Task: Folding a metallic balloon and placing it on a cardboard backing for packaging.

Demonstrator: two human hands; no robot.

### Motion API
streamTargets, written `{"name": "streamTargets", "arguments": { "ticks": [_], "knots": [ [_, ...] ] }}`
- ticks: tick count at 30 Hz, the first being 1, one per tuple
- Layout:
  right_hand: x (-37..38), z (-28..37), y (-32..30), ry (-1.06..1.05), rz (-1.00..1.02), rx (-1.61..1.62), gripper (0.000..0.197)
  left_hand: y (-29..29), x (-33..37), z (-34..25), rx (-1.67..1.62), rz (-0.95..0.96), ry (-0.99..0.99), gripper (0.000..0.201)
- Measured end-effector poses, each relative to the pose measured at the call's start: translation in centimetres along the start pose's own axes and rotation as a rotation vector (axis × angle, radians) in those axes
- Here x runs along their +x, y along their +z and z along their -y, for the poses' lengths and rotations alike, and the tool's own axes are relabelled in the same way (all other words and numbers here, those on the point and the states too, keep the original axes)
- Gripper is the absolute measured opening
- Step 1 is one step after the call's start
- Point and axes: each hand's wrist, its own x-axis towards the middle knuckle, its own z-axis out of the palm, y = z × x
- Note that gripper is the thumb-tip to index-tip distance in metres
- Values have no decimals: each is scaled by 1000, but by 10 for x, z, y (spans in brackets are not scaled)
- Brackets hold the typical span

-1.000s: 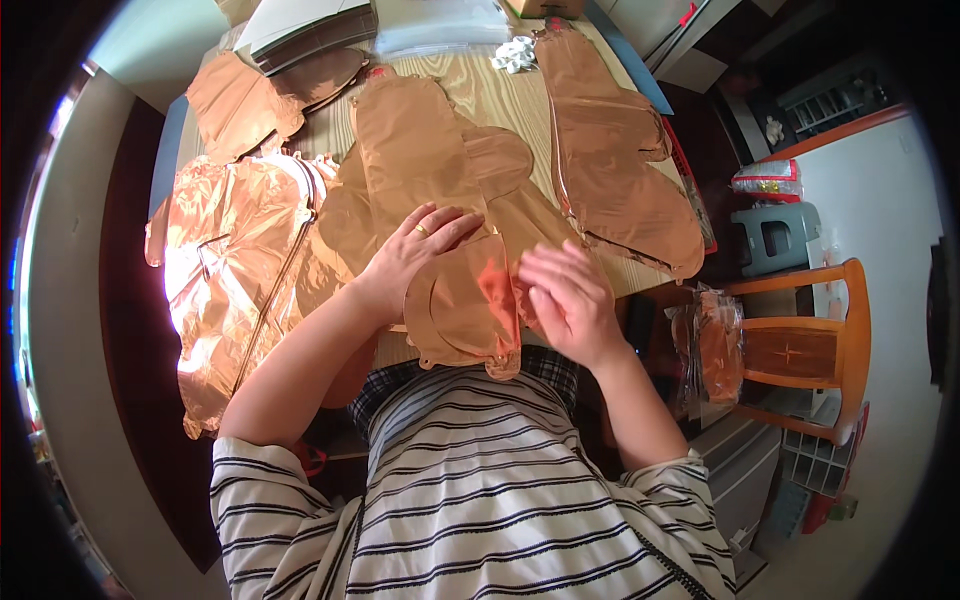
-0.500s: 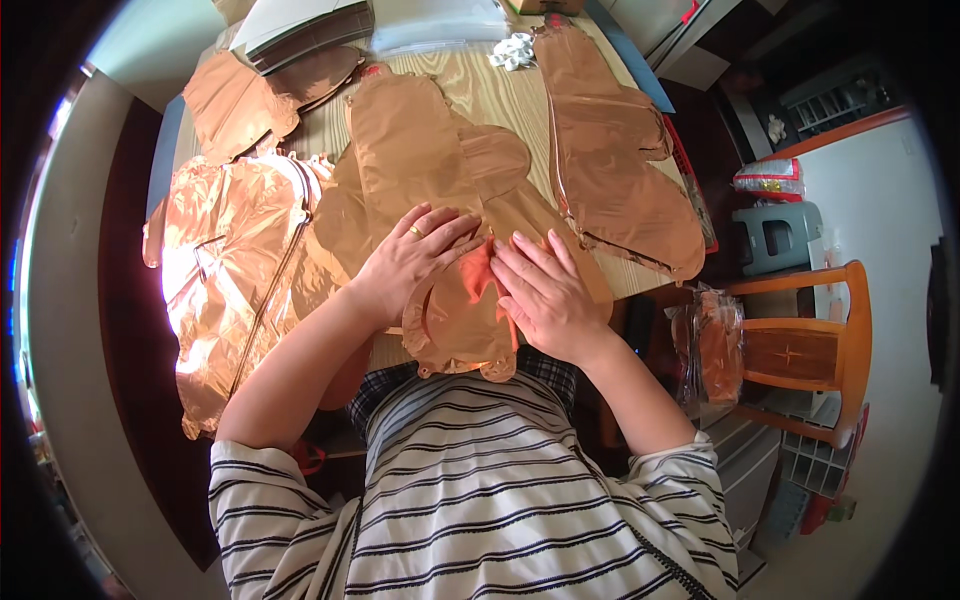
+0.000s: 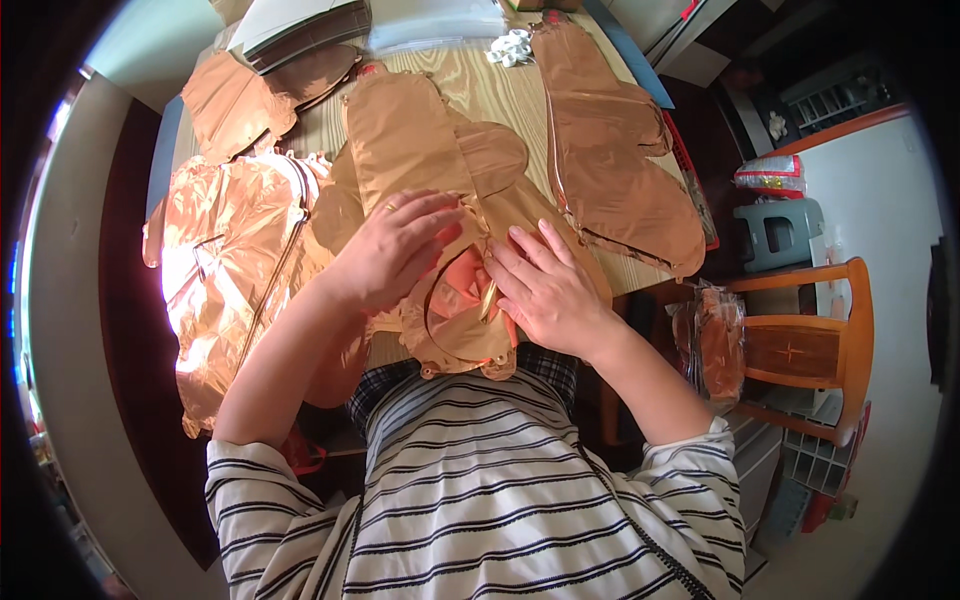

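Observation:
A flat copper-brown foil balloon lies across the middle of the table, its folded near end hanging toward my body. On that near end, a rounded black outline surrounds a salmon-pink patch, with a thin shiny golden crease beside it. My right hand rests flat on the foil at the right of the patch, fingers stretched out. Above the upper left of the patch, my left hand is raised slightly, its fingers loosely bent and holding nothing visible. The left thumb is hidden. A ring sits on a left finger.
More foil balloons lie at the left, far left and right. Behind them are a stack of grey-white sheets, clear plastic sleeves and small white pieces. A wooden chair stands right.
My left hand has lifted off the foil and moved slightly left, its fingers bending. More of the pink patch and black outline shows. My right hand stays nearly in place.

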Motion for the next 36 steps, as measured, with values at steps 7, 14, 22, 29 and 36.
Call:
{"name": "streamTargets", "arguments": {
  "ticks": [7,14,22,29,36],
  "knots": [
    [2,1,-1,-12,28,-44,49,22,15,-20,91,-46,169,37],
    [-19,3,-2,-4,39,123,60,30,10,-9,144,-12,171,41],
    [-40,9,12,-100,-91,13,46,30,8,-9,148,34,160,43],
    [-47,22,14,-133,-278,-3,26,28,7,-11,161,42,149,44],
    [-38,22,3,-156,-231,-2,26,28,9,-10,160,12,152,43]
  ]
}}
